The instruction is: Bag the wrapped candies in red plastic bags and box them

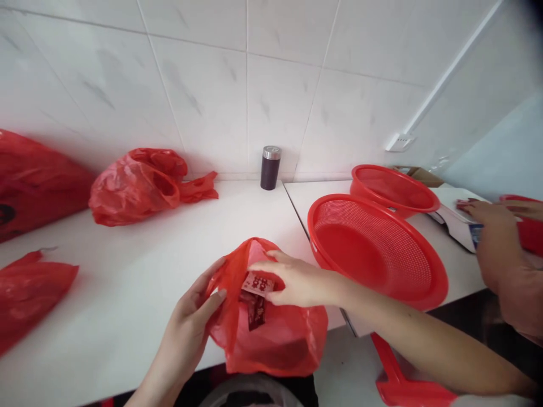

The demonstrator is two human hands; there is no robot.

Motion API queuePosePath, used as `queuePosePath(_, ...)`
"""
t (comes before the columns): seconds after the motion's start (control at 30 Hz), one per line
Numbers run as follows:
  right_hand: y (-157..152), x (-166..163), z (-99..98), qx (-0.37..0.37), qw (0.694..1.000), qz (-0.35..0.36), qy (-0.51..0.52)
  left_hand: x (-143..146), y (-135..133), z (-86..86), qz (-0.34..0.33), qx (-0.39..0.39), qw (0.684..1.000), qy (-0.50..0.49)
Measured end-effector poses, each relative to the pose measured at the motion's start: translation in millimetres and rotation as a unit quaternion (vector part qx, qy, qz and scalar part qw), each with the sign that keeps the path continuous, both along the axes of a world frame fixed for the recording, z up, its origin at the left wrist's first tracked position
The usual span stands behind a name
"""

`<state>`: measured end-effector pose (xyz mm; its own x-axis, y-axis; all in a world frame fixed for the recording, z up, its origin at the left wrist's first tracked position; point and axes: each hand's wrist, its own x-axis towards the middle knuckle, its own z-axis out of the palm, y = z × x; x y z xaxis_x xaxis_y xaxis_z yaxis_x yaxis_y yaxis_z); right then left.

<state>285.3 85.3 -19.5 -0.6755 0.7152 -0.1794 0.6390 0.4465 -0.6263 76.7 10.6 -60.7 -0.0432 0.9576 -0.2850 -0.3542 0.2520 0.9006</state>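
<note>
A thin red plastic bag (pixel 280 345) lies at the table's front edge with its mouth open. My left hand (pixel 193 316) pinches the bag's rim between thumb and fingers, on the left side. Reaching into the mouth from the right, my right hand (pixel 292 280) has its thumb and fingers curled around a small pink packet (pixel 258 282) with dark red printing. Below that, a dark red packet (pixel 255 314) shows inside the bag. The bag's lower contents are hidden by its folds.
To the right are a red perforated basket (pixel 365 249) and another red basket (pixel 394 189) behind it. A dark tumbler (pixel 270 169) stands by the wall. Crumpled red bags (pixel 131 189) lie at left. A co-worker's hand (pixel 487 212) is over a white scale-like device (pixel 453 217).
</note>
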Motion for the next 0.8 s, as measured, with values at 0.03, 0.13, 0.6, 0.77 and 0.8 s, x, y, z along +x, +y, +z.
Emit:
queuePosePath(0.03, 2, 5, 1.0, 0.025, 1.000, -0.001, -0.001, -8, -2, -1.3, 0.007, 0.003, 0.999, 0.039)
queuePosePath(0.13, 4, 26, 12.2, 0.103, 0.993, -0.049, 0.024, -29, -9, -7.5, 0.055, 0.034, 0.985, 0.161)
queuePosePath(0.6, -41, 29, -41.8, 0.299, 0.915, -0.053, -0.264, -57, -21, -17.3, -0.033, 0.033, 0.970, 0.239)
queuePosePath(0.77, -48, 36, -42.5, 0.255, 0.917, -0.024, -0.306, -44, -27, -11.8, -0.159, 0.074, 0.947, 0.269)
queuePosePath(0.8, -48, 37, -41.5, 0.232, 0.922, -0.021, -0.308, -41, -29, -10.7, -0.176, 0.085, 0.944, 0.266)
